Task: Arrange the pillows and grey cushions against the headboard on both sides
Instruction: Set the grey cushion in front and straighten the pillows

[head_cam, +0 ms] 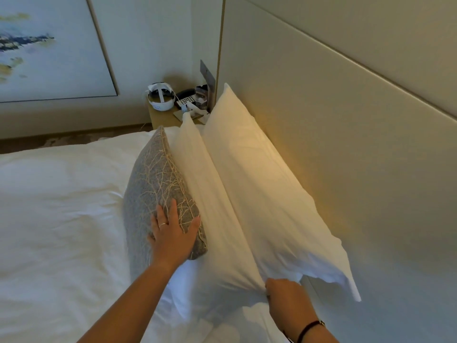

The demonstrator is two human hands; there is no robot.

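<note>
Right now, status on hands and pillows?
Left hand flat on grey cushion. Right hand pinching front pillow corner. Back pillow against headboard. Nothing obstructing.

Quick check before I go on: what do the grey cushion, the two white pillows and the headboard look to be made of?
Grey cushion: coarse woven fabric, felt-like, matte, with raised beige branching stitching. White pillows, front and back: smooth, cotton-like cases, soft creases, loose open ends. Headboard: padded beige panels, smooth with a faint sheen and seam lines; leather or a leather look-alike, cannot tell which.
</note>
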